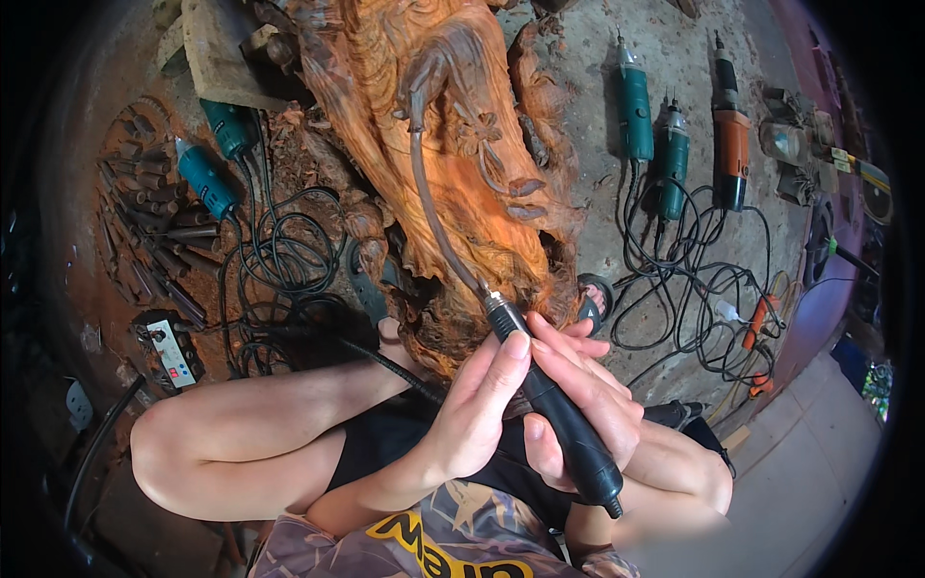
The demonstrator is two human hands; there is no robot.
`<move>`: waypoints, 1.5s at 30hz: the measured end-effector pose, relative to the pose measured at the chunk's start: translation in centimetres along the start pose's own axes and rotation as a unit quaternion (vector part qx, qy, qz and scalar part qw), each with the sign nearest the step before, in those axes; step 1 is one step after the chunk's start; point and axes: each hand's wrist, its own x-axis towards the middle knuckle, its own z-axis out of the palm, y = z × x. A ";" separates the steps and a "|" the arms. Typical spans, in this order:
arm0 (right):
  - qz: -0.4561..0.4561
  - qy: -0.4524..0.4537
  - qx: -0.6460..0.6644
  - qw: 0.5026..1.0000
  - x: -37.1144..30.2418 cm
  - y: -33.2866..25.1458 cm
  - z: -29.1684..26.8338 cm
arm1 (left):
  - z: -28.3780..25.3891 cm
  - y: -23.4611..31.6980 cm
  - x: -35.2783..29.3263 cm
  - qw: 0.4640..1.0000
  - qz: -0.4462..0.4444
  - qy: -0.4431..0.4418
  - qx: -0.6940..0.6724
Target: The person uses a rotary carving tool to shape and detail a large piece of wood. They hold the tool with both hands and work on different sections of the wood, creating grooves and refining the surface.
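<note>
A slim black rotary tool (559,414), like a powered carving handpiece with a metal collar, lies slanted across both my hands over my lap. My left hand (477,400) grips its upper part, thumb pressed along the collar. Around the black body wrap the fingers of my right hand (593,390). The tool's pale tip meets or nearly meets the lower end of a thin curved brown stem; contact is unclear. That stem (436,217) runs up the front of a large orange-brown wood carving (385,125), which stands between my legs with carved leaves and rough bark-like edges.
Teal power tools (634,111) and an orange one (732,154) lie at right among tangled black cords (665,279). At left are more teal tools (204,178), a pile of short rods (159,222) and a white power strip (171,352). A ribbed black hose (395,371) crosses my lap.
</note>
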 end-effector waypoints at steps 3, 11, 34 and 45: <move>0.005 0.001 -0.001 1.000 -0.3 0.1 -0.1 | 0.2 -0.3 0.0 0.999 -0.019 0.010 -0.026; -0.005 0.011 0.006 1.000 0.2 -0.4 0.3 | 0.1 -0.1 0.1 1.000 -0.014 0.007 -0.011; 0.007 0.002 0.051 0.999 0.3 1.0 -0.5 | 0.5 0.0 0.4 1.000 -0.010 0.020 0.001; 0.007 0.007 0.001 1.000 -1.0 0.4 -0.2 | 0.3 -0.6 -0.2 0.999 -0.034 0.007 0.006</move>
